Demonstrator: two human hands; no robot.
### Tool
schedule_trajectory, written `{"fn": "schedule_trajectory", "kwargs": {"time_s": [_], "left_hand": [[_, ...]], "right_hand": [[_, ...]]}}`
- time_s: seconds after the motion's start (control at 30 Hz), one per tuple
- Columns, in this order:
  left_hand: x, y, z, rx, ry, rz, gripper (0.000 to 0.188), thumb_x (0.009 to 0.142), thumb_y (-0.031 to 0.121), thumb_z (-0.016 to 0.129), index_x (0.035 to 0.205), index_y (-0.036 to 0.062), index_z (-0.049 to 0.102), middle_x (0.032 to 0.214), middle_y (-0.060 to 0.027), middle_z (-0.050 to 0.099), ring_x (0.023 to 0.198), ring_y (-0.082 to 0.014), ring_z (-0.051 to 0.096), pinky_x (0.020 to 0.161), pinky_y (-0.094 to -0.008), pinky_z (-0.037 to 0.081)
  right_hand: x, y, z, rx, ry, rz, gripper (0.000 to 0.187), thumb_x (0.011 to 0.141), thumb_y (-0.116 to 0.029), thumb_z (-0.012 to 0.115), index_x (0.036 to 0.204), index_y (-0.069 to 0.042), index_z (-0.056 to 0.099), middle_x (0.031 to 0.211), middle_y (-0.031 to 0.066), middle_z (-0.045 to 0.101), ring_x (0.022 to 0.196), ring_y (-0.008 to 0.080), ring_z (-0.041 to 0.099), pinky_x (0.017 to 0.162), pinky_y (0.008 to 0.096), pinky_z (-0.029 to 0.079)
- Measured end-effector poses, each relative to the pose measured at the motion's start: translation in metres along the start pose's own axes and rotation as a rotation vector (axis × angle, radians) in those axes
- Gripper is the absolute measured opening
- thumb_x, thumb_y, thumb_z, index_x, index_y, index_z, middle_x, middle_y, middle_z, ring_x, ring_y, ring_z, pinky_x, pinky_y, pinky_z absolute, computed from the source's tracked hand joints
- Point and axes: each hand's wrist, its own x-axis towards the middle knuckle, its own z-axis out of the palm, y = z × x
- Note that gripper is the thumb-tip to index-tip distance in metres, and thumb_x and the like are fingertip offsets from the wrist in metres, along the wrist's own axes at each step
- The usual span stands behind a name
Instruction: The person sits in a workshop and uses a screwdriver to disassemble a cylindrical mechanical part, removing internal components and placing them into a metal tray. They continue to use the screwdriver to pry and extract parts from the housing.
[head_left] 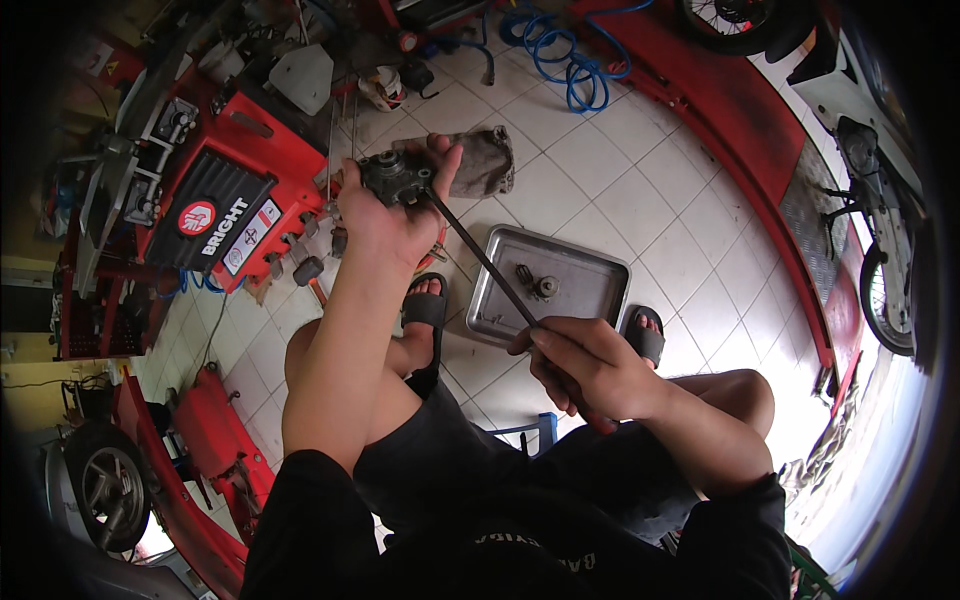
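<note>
Cradles a dark, knobbly metal part (393, 180) in the upturned left hand (392, 222), with thumb and fingers curled up around opposite sides. Grips a long dark-shafted tool (490, 268) in the fisted right hand (592, 366), with its red end (603, 425) poking out beneath. Runs the shaft (462, 232) leftward to the metal part's edge (hard to tell if touching). Has a silver tray (592, 280) on the floor (640, 185) below and between the hands, with a small metal piece (543, 288) inside, and a grey cloth (485, 168) just beyond the left.
</note>
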Motion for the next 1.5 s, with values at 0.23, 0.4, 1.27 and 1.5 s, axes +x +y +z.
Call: {"fn": "schedule_trajectory", "kwargs": {"time_s": [0.23,0.4,1.27,1.5], "left_hand": [[0.002,-0.002,-0.006,0.017,0.012,0.019,0.081,0.104,0.064,0.018,0.110,-0.0112,0.045,0.100,-0.0216,0.054,0.103,-0.0415,0.061,0.105,-0.0602,0.052],[0.002,-0.004,-0.001,0.031,0.050,0.003,0.079,0.105,0.064,0.019,0.108,-0.0107,0.047,0.099,-0.0213,0.054,0.099,-0.0412,0.063,0.102,-0.0581,0.055],[-0.014,-0.021,0.009,0.408,0.082,0.159,0.077,0.102,0.068,0.026,0.095,-0.0027,0.056,0.093,-0.0196,0.060,0.091,-0.0337,0.063,0.096,-0.0516,0.057],[-0.009,-0.026,0.005,0.454,0.116,0.227,0.077,0.099,0.073,0.031,0.094,0.0002,0.056,0.090,-0.0167,0.060,0.085,-0.0319,0.062,0.093,-0.0528,0.056]], "right_hand": [[-0.001,0.005,-0.004,-0.053,0.026,-0.008,0.032,0.110,-0.017,0.040,0.115,0.006,0.062,0.069,0.0019,0.053,0.055,0.0088,0.052,0.052,0.0261,0.044],[0.001,0.007,-0.006,-0.045,0.064,0.001,0.031,0.109,-0.018,0.043,0.114,0.005,0.063,0.070,0.0028,0.055,0.054,0.0085,0.051,0.051,0.0259,0.044],[0.004,0.011,-0.011,-0.311,0.120,-0.016,0.027,0.106,-0.010,0.049,0.118,0.009,0.064,0.084,0.0080,0.068,0.066,0.0093,0.065,0.057,0.0237,0.053],[0.017,0.019,-0.027,-0.428,0.310,-0.123,0.014,0.093,-0.007,0.061,0.095,0.002,0.072,0.071,0.0117,0.071,0.060,0.0212,0.068,0.056,0.0335,0.054]]}}
